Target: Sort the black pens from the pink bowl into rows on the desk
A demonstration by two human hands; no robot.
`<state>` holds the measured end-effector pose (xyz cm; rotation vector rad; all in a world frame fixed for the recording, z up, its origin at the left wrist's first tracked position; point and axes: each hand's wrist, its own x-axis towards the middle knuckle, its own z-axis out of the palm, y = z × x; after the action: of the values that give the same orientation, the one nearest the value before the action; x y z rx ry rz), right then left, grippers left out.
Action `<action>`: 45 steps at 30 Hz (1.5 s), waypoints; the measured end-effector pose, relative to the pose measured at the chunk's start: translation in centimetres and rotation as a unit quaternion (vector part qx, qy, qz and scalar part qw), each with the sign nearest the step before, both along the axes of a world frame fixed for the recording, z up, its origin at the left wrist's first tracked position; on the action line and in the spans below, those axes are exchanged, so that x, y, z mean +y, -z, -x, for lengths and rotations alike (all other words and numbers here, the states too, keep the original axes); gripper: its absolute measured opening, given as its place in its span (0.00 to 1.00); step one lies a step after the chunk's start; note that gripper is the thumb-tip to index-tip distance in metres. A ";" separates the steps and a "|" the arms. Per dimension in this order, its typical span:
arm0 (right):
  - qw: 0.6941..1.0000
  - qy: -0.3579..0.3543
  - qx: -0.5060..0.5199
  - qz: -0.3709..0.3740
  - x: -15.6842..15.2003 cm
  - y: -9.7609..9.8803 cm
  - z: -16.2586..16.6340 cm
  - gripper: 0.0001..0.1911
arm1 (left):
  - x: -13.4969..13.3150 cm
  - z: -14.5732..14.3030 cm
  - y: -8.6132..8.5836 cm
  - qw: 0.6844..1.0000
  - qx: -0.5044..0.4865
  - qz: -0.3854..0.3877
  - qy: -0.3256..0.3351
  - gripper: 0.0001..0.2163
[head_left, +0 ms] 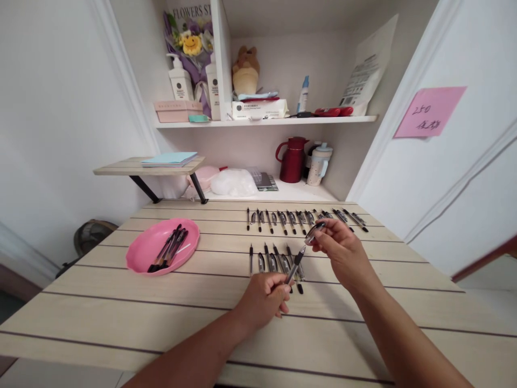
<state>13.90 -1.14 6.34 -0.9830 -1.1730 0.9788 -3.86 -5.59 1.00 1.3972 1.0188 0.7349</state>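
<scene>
My left hand (266, 299) is closed round the barrel of a pen (297, 264), whose tip points up and to the right. In my right hand (339, 245) a dark pen cap (314, 233) is pinched between thumb and fingers, just above the pen's bare tip and apart from it. Beyond my hands lies a row of uncapped pens with their caps (291, 217) beside them. A shorter row of pens and caps (273, 262) lies nearer, partly hidden behind my left hand and the held pen.
At the left a pink plate (137, 245) holds several pens (172, 248) and a thin white stick. A small raised shelf (121, 166) with blue paper stands at the back left. A red jug (294, 161) and a tumbler (320, 164) stand behind the slatted table (161, 318).
</scene>
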 end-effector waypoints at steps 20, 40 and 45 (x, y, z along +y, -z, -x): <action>0.986 -0.143 -0.069 0.054 -1.5 1.2 0.9 0.14 | -0.1 0.1 -0.3 0.999 0.007 -0.045 0.016 0.12; 0.981 0.009 -0.165 0.106 -0.5 2.9 -2.8 0.21 | 1.4 3.4 -2.8 0.962 0.148 -0.193 -0.127 0.15; 0.937 0.072 -0.309 0.146 1.2 6.8 -6.2 0.19 | 3.5 12.4 -6.6 0.859 0.376 -0.238 -0.254 0.13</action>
<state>20.12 0.08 -0.47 -1.6734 -1.4618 0.7552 -16.22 -2.13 7.64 1.9411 1.9733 0.8750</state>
